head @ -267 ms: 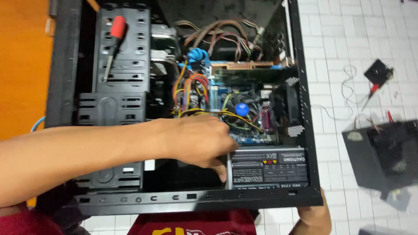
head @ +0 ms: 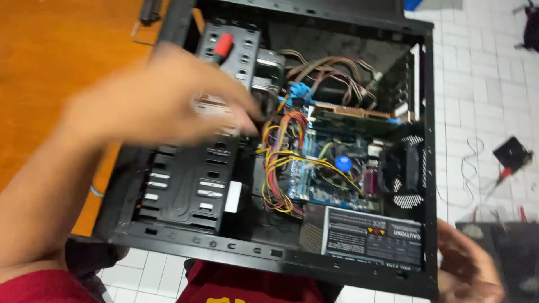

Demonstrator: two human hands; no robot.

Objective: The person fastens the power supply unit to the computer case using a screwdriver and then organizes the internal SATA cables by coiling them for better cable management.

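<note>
Fingers (head: 238,109) of the left hand (head: 163,101), blurred, spread loosely and grasping nothing, hover over the drive cage (head: 196,179) inside the open computer case (head: 429,168) lying on the tiled floor; right hand (head: 469,269) braces its near right corner, grip unclear.

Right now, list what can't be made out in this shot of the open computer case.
Head view, the only one:
- Left hand: motion-blurred, so its fingers and any grip are unreadable.
- Drive cage: its upper part is hidden behind that hand.
- Red-handled tool: only the handle shows; the tip is hidden.
- Right hand: blurred and cut by the bottom edge.
- Power supply label: too small to read.
</note>
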